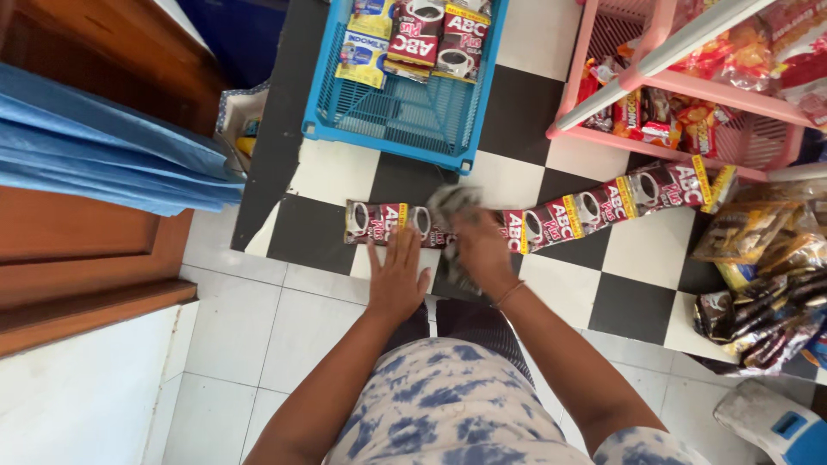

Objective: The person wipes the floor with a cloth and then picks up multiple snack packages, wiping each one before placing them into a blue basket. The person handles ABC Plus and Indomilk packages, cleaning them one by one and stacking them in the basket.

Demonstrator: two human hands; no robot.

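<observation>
On the checkered floor [637,306] at twelve o'clock from me, I see my left hand [396,280] pressed flat, fingers spread, on the sachet strip [594,207], while my right hand [482,250] grips a grey cloth [450,205] against it, below the blue basket [405,116].

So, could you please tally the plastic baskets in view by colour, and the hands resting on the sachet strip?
Blue plastic basket: 1
Pink plastic basket: 1
Hands on the sachet strip, left hand and right hand, which grips a grey cloth: 2
Total: 4
</observation>
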